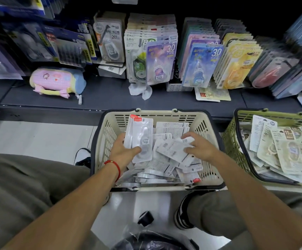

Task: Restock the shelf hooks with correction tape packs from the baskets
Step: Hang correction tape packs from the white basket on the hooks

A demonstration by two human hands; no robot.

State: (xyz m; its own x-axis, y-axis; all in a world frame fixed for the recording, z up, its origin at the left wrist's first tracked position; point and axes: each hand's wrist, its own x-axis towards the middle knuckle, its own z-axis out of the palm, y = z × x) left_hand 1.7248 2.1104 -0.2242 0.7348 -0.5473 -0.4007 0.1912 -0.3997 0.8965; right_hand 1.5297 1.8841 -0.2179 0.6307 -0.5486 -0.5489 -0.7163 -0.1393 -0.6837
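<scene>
Here, left hand (126, 150) gripping packs (141, 139), beige basket (208, 123)

The green basket (236, 141) at right is cut off by the frame edge; its packs (280, 152) carry print too small to read. The far-left hanging packs (0, 56) are blurred.

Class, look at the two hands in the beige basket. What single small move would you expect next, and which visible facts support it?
Probably the right hand closes on one loose pack and adds it to the stack of packs that the left hand grips upright. Both hands are inside the beige basket, the right resting on the pile, and nothing is yet raised toward the shelf hooks.
</scene>
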